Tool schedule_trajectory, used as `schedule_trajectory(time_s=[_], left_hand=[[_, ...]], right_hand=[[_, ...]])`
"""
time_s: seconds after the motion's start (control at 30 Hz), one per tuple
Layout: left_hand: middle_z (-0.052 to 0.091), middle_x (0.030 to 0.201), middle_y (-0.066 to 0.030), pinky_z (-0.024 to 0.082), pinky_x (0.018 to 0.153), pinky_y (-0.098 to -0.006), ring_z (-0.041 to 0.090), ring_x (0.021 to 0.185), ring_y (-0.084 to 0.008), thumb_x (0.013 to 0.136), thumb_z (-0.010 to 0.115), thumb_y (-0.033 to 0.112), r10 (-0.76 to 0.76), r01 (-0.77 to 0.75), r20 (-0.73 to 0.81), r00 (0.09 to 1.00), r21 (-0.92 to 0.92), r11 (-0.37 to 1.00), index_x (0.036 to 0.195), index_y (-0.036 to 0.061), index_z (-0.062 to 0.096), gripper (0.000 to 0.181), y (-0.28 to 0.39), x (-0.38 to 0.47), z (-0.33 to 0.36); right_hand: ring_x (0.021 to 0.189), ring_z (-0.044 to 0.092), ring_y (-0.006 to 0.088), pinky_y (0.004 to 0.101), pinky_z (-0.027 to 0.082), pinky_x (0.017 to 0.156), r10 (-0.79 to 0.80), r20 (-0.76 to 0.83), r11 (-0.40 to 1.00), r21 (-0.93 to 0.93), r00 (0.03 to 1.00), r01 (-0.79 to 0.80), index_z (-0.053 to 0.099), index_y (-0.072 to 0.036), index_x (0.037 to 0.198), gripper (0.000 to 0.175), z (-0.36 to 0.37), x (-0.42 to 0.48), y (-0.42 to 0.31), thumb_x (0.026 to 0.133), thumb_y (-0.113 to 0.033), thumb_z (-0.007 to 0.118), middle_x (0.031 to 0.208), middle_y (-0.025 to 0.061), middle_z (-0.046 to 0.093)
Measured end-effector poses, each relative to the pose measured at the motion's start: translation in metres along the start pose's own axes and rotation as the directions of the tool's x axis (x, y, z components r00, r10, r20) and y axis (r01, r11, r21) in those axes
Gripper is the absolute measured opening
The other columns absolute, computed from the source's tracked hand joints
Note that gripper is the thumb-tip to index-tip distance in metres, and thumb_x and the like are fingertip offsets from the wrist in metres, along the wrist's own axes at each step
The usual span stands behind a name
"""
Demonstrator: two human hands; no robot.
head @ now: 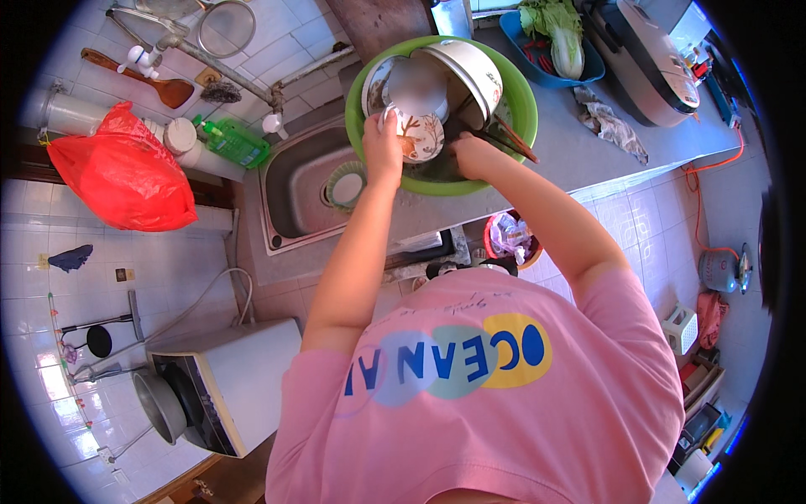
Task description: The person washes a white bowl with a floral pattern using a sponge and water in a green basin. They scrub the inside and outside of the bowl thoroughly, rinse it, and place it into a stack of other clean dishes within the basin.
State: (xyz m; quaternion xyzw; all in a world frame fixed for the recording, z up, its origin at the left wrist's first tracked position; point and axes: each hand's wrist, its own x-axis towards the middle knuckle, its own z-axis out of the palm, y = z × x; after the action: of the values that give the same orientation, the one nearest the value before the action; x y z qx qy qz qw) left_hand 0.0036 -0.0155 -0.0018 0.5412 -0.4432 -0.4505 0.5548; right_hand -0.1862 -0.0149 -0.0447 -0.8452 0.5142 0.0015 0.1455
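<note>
A green plastic basin [527,120] stands on the counter at the sink's right edge. My left hand [384,148] grips the rim of a small white bowl with a brown deer pattern [423,140], held tilted over the basin. My right hand [469,154] reaches low inside the basin, its fingertips partly hidden; whether they hold anything cannot be told. Beyond my hands, a large white enamel bowl [475,69] leans on its side against a patterned bowl [376,85]. Brown chopsticks [516,138] rest over the basin's right side, close to my right hand. A blurred patch covers part of the bowls.
The steel sink [283,189] holds a green-rimmed dish [346,186]. Green soap bottle [236,143] and red plastic bag [126,176] are at left. Behind the basin's right stand a blue basket [538,75] with cabbage, a grey rag [609,126] and a rice cooker [642,63].
</note>
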Motion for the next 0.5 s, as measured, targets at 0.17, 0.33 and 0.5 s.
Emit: schedule_trajectory(time_s=[0.17,0.33,0.5], left_hand=[[0.057,0.109,-0.0278,0.041,0.088,-0.0418,0.054,0.101,-0.0391,0.093,0.049,0.041,0.175,-0.157,-0.035,0.984,0.295,0.942,0.118,-0.0023,0.053,0.05,0.015,-0.018,0.004],[0.055,0.108,-0.0283,0.038,0.091,-0.0447,0.05,0.102,-0.042,0.093,0.048,0.044,0.217,-0.187,-0.067,0.974,0.302,0.935,0.12,0.0009,0.054,0.051,-0.003,-0.013,0.004],[0.059,0.105,-0.0251,0.041,0.088,-0.0424,0.054,0.098,-0.0397,0.094,0.047,0.04,0.22,-0.197,-0.04,0.975,0.311,0.93,0.117,-0.0015,0.055,0.048,0.001,-0.014,0.005]], right_hand=[[0.08,0.067,0.0295,0.0378,0.055,0.075,0.382,-0.009,0.779,0.541,0.924,-0.317,0.069,-0.001,0.091,0.026,-0.038,-0.003,-0.007,0.075,-0.02,0.062,0.085,0.0166,0.069],[0.074,0.067,0.0238,0.0337,0.053,0.065,0.532,-0.172,0.453,0.885,0.829,-0.108,0.067,0.001,0.093,0.03,-0.067,-0.011,-0.02,0.076,-0.023,0.063,0.083,0.016,0.068],[0.08,0.066,0.023,0.0328,0.053,0.067,0.584,-0.085,0.021,0.996,0.807,0.09,0.061,0.002,0.104,0.033,-0.058,0.006,-0.055,0.078,-0.017,0.066,0.089,0.0167,0.065]])
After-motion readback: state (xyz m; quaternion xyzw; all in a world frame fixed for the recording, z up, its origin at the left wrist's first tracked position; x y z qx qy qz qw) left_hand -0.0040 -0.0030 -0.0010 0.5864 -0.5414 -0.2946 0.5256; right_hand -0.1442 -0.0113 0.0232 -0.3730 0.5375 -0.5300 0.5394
